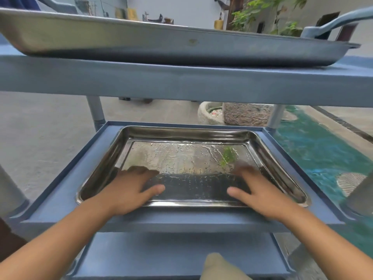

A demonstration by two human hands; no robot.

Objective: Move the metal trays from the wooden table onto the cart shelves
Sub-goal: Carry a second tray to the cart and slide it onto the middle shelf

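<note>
Hands flat, gripping nothing.
My left hand and right hand rest with straight fingers inside the metal tray, which sits on the cart's middle shelf; a second tray lies on the top shelf.

We are seeing the lower tray gleaming as mirror-polished metal, its walls glossy and its smooth floor carrying beads of water. The upper tray is showing a duller, satin metal wall with one small spot. The cart's shelves are looking like matt blue-grey plastic with a fine grain, and its legs are appearing smooth and grey; we are not telling their material. On the left, the floor is reading as rough, matt concrete. On the right, the ground is glistening turquoise. A far pot is looking like coarse stone.
</note>
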